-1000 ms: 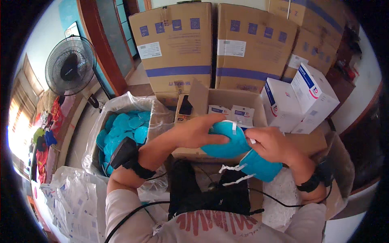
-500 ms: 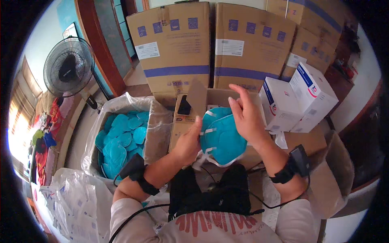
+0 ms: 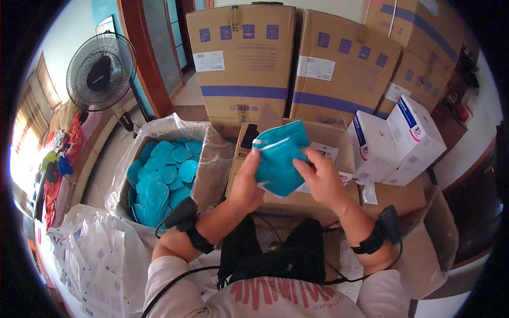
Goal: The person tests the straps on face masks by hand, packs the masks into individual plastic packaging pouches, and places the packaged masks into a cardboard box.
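Note:
Two or more teal cup-shaped face masks [image 3: 281, 161], pressed together with white straps showing at the left edge, are held up in front of my chest. My left hand [image 3: 246, 180] grips their left side, thumb upward. On the right side, my right hand [image 3: 321, 175] pinches the edge between thumb and fingers. Below them is an open brown carton [image 3: 344, 151] with printed white paper showing inside. To the left, a plastic-lined box [image 3: 204, 177] holds many more loose teal mask pieces [image 3: 159, 172].
Two white boxes [image 3: 374, 143] stand at the right on a brown carton [image 3: 397, 196]. Tall cartons [image 3: 244, 69] form a wall behind. A dark phone-like object [image 3: 249, 137] lies by the open carton's left flap. A standing fan [image 3: 101, 71] and clear plastic bags [image 3: 101, 259] are at the left.
My right hand has come down from above the masks and now grips their right edge. The masks have been raised slightly and turned, so their straps show less.

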`<state>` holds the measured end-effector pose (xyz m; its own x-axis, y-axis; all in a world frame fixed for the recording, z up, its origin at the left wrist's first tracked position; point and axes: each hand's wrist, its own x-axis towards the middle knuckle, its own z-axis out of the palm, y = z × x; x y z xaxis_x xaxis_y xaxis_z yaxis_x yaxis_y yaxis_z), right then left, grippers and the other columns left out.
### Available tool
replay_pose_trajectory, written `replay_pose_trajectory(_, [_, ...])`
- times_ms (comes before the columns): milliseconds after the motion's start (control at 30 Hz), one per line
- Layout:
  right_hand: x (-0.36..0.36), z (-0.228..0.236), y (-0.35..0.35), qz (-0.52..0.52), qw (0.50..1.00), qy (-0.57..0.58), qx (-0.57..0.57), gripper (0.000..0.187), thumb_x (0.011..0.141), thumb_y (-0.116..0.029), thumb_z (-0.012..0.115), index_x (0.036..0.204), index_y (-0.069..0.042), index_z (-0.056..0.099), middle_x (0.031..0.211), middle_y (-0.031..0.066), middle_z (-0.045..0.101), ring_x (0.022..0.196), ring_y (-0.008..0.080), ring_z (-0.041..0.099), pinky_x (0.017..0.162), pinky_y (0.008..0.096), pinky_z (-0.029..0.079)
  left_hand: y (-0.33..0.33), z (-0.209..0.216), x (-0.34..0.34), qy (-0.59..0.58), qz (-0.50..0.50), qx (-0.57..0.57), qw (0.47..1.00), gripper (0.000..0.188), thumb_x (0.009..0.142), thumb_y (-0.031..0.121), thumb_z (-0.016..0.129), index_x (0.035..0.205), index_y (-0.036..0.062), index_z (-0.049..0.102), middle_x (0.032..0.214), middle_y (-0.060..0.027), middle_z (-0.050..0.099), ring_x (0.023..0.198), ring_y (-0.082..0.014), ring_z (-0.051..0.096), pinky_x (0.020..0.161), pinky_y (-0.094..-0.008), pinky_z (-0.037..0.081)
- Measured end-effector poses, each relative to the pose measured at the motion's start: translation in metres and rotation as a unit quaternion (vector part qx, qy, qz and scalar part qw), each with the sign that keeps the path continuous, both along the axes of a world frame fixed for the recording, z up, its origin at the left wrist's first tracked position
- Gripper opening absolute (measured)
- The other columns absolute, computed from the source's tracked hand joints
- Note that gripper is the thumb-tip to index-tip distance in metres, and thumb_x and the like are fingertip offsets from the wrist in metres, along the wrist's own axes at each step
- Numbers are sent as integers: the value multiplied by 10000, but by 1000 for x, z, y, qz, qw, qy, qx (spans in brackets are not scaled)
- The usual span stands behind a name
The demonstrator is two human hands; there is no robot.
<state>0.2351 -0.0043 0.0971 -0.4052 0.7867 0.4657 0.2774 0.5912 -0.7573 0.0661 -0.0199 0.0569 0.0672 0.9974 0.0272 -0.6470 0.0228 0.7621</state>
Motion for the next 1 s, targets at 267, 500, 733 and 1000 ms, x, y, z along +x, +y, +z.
replay_pose_trajectory(267, [1, 35, -63, 374, 914, -144, 63, 132, 766, -68, 548, 897, -67, 560, 795, 61, 573, 740, 212, 573, 633, 314, 461, 19, -10, -12, -110, -109, 47, 987, 484, 832, 285, 451, 1238, 62, 313, 1228, -109, 409, 1108, -251, 417, 933, -404, 334])
replay_pose_trajectory(500, [1, 19, 1, -61, 991, 36, 113, 164, 799, -98, 540, 930, -5, 507, 1033, 107, 497, 934, 189, 490, 778, 284, 392, 7, -14, 0, -151, -193, 49, 968, 422, 849, 215, 410, 1238, 92, 304, 1221, -74, 413, 1102, -222, 414, 943, -379, 305])
replay_pose_trajectory(733, [5, -3, 12, -89, 983, 129, -94, 243, 845, -238, 499, 909, -4, 508, 806, 75, 544, 731, 137, 497, 657, 272, 403, -3, -21, 6, -146, -227, 19, 963, 411, 854, 206, 416, 1237, 85, 329, 1197, -73, 435, 1107, -198, 413, 941, -349, 316])
replay_pose_trajectory(1000, [23, 2, 18, -100, 994, 43, -34, 226, 839, -224, 497, 900, -7, 489, 754, 112, 540, 680, 191, 512, 632, 306, 412, 3, 20, -37, 513, -81, 89, 850, 343, 872, 239, 452, 1148, 35, 448, 1069, -74, 513, 963, -106, 460, 740, -267, 408])
